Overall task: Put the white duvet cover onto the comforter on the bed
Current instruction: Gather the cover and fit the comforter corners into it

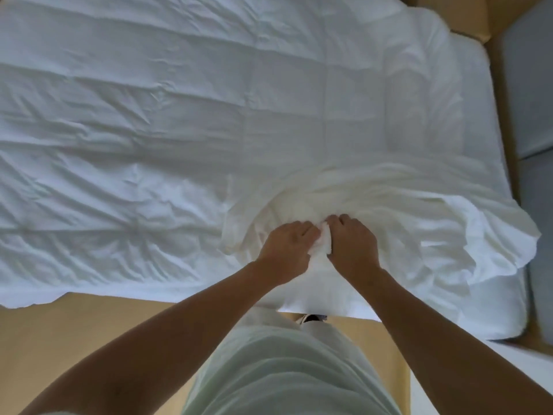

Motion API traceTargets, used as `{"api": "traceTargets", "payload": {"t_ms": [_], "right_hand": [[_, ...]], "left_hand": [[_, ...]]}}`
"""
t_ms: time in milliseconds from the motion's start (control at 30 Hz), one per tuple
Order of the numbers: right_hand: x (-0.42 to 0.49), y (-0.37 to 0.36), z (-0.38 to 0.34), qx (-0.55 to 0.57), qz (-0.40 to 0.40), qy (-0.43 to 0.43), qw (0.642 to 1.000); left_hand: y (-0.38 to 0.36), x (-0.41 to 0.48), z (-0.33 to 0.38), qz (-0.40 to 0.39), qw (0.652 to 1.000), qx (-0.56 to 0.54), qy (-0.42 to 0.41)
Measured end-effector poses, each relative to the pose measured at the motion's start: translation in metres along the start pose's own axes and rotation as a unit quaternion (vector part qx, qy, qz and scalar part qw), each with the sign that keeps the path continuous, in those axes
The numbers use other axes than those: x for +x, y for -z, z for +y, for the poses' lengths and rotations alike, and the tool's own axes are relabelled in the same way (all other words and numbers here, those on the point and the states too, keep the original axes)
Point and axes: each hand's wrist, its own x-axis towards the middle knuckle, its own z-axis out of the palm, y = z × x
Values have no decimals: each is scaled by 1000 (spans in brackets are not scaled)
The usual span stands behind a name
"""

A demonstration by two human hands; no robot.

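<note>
At the near edge of the bed (502,307), the left grip (287,244) and right grip (353,244) met knuckle to knuckle, fingers curled tight on one small wad of the white duvet cover (404,211), probably to pin a corner or find its opening; the cover lay bunched around them and off to their right; beyond and to their left, the comforter (179,115) lay spread flat, seemingly ready to receive it.
</note>
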Motion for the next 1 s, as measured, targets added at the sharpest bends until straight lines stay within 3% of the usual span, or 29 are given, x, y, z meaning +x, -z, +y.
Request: {"api": "traceTargets", "payload": {"t_ms": [67,167,233,300,367,500,533,633,700,800,867,1000], "right_hand": [[-7,5,4,26,-29,10,999],[-27,6,0,53,-37,17,998],[-29,4,-5,76,-29,17,996],[-25,3,-6,88,-18,12,996],[-22,0,-1,88,-12,-8,996],[-19,2,11,103,19,-7,994],[-18,4,16,103,34,3,994],[-18,8,29,106,42,19,993],[-22,7,33,104,35,21,994],[-21,-1,28,109,19,7,994],[-19,-8,26,124,14,-20,992],[-21,-23,20,114,-31,-83,990]], "left_hand": [[14,-10,-30,-15,999,5,50],[28,-12,-78,-60,959,-15,276],[28,-11,-97,-117,885,-29,451],[27,-14,-107,-147,772,-194,587],[27,-21,-111,-123,647,-441,610],[47,-39,-118,-98,590,-591,541],[55,-43,-126,-103,592,-599,529],[86,-59,-170,-96,644,-563,508],[101,-64,-202,-8,666,-507,546],[96,-55,-221,119,707,-336,610],[82,-44,-211,106,711,-308,624],[55,-44,-192,40,698,-361,617]]}}
